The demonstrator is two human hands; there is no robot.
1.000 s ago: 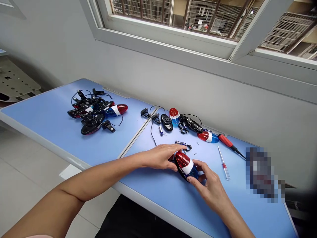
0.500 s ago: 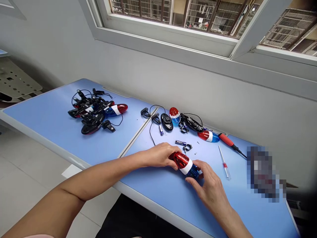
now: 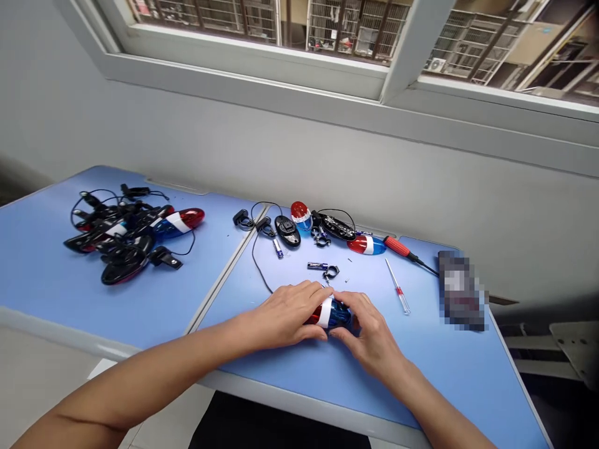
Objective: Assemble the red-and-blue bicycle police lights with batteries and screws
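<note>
A red, white and blue light unit [image 3: 331,313] lies on the blue table between my two hands, near the front edge. My left hand [image 3: 292,313] is wrapped over its red end, hiding most of the red. Around the blue end curve the fingers and thumb of my right hand [image 3: 367,325]. A black cable runs from behind my left hand up to a black clip [image 3: 265,227]. Just beyond the hands lie a battery [image 3: 317,266] and a black ring clamp [image 3: 332,272].
Several black units with cables are piled on the left table [image 3: 135,234]. Along the wall lie a black base [image 3: 287,231], two coloured covers [image 3: 301,216] [image 3: 367,244] and an open black base [image 3: 337,227]. At right are a red-handled tool [image 3: 397,246], a screwdriver [image 3: 399,291] and a blurred dark object [image 3: 461,290].
The view has shifted to the right. The light unit is turned more level, and my left hand has moved further over its red end, with both hands now closer together.
</note>
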